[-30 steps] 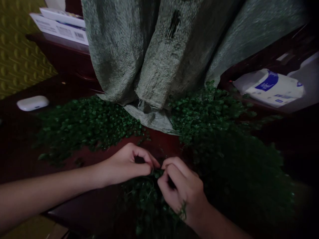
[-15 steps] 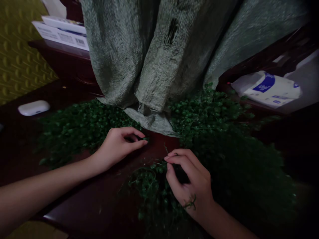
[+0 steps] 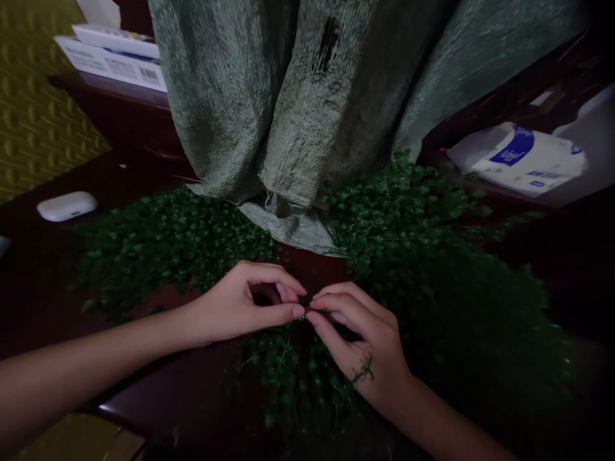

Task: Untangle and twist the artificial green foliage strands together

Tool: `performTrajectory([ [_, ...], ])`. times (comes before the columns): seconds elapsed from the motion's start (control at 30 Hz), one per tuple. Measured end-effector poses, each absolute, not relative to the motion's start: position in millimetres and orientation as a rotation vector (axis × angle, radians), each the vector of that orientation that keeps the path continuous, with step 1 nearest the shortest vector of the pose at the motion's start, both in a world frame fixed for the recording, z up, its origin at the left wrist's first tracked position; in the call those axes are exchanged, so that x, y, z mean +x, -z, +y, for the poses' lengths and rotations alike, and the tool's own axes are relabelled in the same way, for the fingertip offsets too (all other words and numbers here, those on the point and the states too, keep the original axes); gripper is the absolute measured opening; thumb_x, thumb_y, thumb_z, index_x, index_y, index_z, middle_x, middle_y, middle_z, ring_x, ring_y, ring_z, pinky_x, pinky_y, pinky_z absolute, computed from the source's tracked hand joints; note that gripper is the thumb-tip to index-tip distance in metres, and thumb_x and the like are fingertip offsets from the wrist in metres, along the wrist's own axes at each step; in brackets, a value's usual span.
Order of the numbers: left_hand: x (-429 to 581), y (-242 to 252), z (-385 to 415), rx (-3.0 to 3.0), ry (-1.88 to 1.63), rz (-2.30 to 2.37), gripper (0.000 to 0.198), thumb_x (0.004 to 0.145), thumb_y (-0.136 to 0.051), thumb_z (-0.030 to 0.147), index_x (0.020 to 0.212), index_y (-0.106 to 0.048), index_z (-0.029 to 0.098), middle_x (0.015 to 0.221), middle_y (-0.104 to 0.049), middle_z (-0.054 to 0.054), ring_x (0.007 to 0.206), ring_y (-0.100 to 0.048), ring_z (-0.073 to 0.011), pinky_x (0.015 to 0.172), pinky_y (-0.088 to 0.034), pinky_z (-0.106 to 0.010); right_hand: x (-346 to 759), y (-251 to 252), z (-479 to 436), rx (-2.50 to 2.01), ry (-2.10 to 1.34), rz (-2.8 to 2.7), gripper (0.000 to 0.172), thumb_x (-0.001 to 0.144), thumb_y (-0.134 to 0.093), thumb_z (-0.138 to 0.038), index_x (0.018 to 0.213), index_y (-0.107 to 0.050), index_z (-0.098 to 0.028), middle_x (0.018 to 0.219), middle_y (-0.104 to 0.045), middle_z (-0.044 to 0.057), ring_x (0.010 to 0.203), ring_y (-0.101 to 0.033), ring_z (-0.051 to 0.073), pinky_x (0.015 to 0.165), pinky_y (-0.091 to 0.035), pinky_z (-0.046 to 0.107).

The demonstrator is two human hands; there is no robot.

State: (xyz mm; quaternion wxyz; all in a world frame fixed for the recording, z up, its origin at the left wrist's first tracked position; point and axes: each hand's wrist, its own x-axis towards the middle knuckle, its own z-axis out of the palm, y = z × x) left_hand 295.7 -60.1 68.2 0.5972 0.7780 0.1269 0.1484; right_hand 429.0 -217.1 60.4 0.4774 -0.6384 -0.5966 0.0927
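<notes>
My left hand [image 3: 245, 307] and my right hand [image 3: 360, 342] meet fingertip to fingertip over a dark wooden table [image 3: 158, 397]. Both pinch the top of a green leafy sprig [image 3: 288, 378] that trails toward me between my wrists. A bit of green clings to the back of my right hand. A pile of small green leaves [image 3: 158, 246] lies just beyond my left hand. A bigger, darker heap of green stems [image 3: 432, 288] spreads to the right of my right hand.
A grey-green woven sack [image 3: 298, 109] stands behind the piles, its bottom resting on the table. A small white case [image 3: 66, 206] lies at the far left. White boxes [image 3: 115, 54] sit at the back left, a white and blue pack [image 3: 519, 160] at the right.
My left hand went out to the left pile, then came back to the sprig. Its fingertips again meet those of my right hand, which kept hold of the sprig.
</notes>
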Motion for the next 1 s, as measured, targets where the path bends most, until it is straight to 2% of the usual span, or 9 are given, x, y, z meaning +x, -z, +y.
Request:
performTrajectory([
  [0.13, 296.5, -63.0, -63.6, 1.769, -0.32, 0.318, 0.021, 0.074, -0.074, 0.025, 0.091, -0.073, 0.012, 0.075, -0.067, -0.002, 0.07, -0.062, -0.0118, 0.065, -0.051, -0.021, 428.8, -59.3, -216.8, -1.532, -0.251, -1.454, 0.011, 0.088, -0.061, -0.012, 0.096, -0.064, -0.018, 0.093, -0.063, 0.005, 0.082, -0.063, 0.013, 0.069, -0.055, 0.023],
  [0.37, 296.2, -61.5, -67.8, 1.912, -0.333, 0.241, 0.011, 0.073, -0.07, 0.017, 0.083, -0.074, 0.014, 0.068, -0.068, 0.0, 0.063, -0.059, -0.0101, 0.063, -0.049, -0.019, 425.1, -56.6, -217.1, -1.524, -0.256, -1.466, 0.012, 0.088, -0.058, -0.01, 0.095, -0.064, -0.018, 0.094, -0.062, 0.005, 0.081, -0.063, 0.012, 0.068, -0.054, 0.021],
  [0.47, 296.3, -61.1, -66.8, 1.762, -0.235, 0.371, 0.011, 0.076, -0.067, 0.019, 0.082, -0.074, 0.015, 0.071, -0.071, 0.0, 0.066, -0.062, -0.0114, 0.063, -0.049, -0.019, 423.8, -57.2, -217.2, -1.527, -0.254, -1.457, 0.016, 0.087, -0.056, -0.008, 0.096, -0.064, -0.018, 0.097, -0.061, 0.006, 0.084, -0.063, 0.013, 0.071, -0.056, 0.024],
  [0.67, 297.7, -65.5, -63.8, 1.449, -0.019, 0.555, 0.006, 0.072, -0.072, 0.019, 0.076, -0.077, 0.018, 0.068, -0.072, 0.002, 0.063, -0.061, -0.0104, 0.062, -0.047, -0.019, 424.5, -58.8, -215.3, -1.56, -0.224, -1.517, 0.016, 0.081, -0.063, -0.012, 0.095, -0.06, -0.018, 0.099, -0.06, 0.006, 0.087, -0.062, 0.016, 0.075, -0.055, 0.028],
  [1.0, 299.6, -64.7, -62.1, 1.35, 0.019, 0.548, 0.01, 0.074, -0.074, 0.023, 0.083, -0.077, 0.019, 0.075, -0.073, 0.0, 0.067, -0.06, -0.0098, 0.065, -0.048, -0.018, 428.8, -52.7, -214.4, -1.586, -0.259, -1.532, 0.014, 0.084, -0.062, -0.011, 0.096, -0.059, -0.019, 0.1, -0.057, 0.004, 0.086, -0.059, 0.012, 0.075, -0.052, 0.024],
])
